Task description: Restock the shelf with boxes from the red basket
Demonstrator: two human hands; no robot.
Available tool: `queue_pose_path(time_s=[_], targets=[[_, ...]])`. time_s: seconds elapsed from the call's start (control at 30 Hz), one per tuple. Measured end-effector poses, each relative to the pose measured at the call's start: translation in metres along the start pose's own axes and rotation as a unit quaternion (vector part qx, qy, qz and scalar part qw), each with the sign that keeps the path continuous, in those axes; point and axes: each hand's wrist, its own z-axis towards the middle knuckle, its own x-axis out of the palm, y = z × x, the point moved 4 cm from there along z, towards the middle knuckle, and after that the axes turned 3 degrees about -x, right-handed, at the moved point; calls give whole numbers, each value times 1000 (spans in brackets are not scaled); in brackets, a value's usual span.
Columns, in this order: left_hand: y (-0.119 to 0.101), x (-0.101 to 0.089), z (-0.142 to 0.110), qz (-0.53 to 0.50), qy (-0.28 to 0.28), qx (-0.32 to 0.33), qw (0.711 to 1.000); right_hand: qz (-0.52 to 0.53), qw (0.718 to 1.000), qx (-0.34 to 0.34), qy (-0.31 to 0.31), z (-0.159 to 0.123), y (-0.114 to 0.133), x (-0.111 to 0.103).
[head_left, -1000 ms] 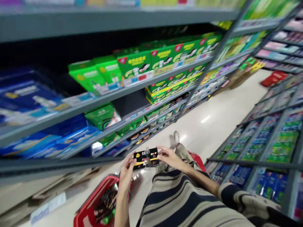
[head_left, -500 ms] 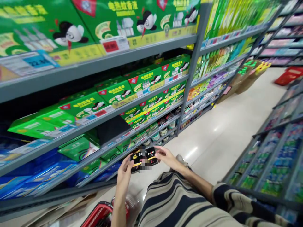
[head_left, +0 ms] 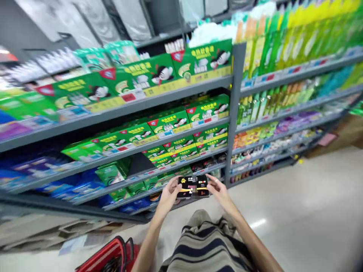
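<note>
A flat black box [head_left: 202, 182] with yellow and white print is held level in front of my body, its middle blurred out by pixel blocks. My left hand [head_left: 171, 189] grips its left end, thumb on the front face and fingers behind. At the right end, my right hand [head_left: 218, 189] holds it the same way. Behind the box, the lower shelf carries green boxes [head_left: 183, 149] in stacked rows.
Shelves with green boxes [head_left: 141, 77] stand ahead, split by a grey upright [head_left: 236, 113] from bottles [head_left: 283, 49] on the right. A red basket [head_left: 110, 253] is at lower left. Pale floor [head_left: 283, 211] stretches to the right.
The view has swung to face the shelves more squarely, and the opposite aisle shelf has left the picture. Both hands still hold the black box, now farther right in view.
</note>
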Motion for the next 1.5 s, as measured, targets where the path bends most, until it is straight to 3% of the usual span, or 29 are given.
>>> queue_pose_path(time_s=[0.13,0.23,0.33,0.43,0.57,0.73,0.97,1.07,1.23,1.4,1.5], targets=[[-57,24,3,17,-1,95,995,-37,999,-18,22,24,40,-16],[-79,33,-1,-1,-8,125,992,-60,998,-21,17,39,55,-22],[-82,29,-8,-27,-45,137,989,-79,996,-18,36,59,56,-17],[-64,12,-23,-64,-104,128,984,-82,995,-2,61,73,46,1],[-20,-17,-64,-100,-173,71,977,-90,985,35,141,68,21,40],[27,-53,-122,-143,-232,6,962,-101,967,102,211,39,-14,84],[66,-122,-152,-162,-313,10,936,-111,959,122,232,19,-48,162],[68,-161,-161,-168,-304,13,938,-121,959,121,227,13,-61,199],[69,-224,-185,-205,-222,27,953,-110,964,144,197,-12,-90,251],[88,-277,-203,-237,-187,39,953,-112,970,151,156,-36,-115,301],[106,-305,-208,-244,-174,5,954,-124,972,146,139,-49,-129,327]])
